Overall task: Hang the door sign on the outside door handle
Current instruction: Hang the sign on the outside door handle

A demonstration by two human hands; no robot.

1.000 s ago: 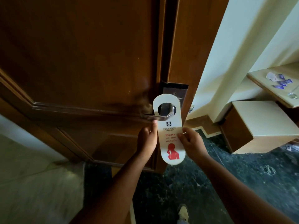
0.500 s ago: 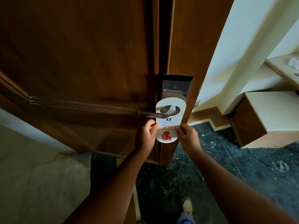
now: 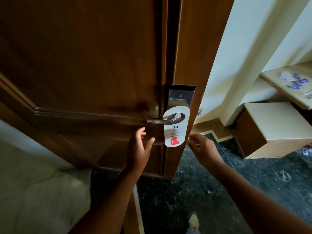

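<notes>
Door sign (image 3: 175, 130) on handle (image 3: 166, 121), L hand (image 3: 139, 147) & R hand (image 3: 201, 147) spread (touching nothing), shoe (image 3: 193, 221) below

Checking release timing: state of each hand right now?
Left hand: open, fingers spread, holding nothing, just left of the door sign.
Right hand: open, loosely curled, empty, just right of the sign, which hangs on the door handle.

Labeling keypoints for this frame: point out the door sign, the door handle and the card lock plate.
door sign (image 3: 175, 132), head view, on the white face by the printed text.
door handle (image 3: 160, 122), head view, on the lever left of the sign.
card lock plate (image 3: 180, 97), head view, on the metal face near the slot.
</notes>
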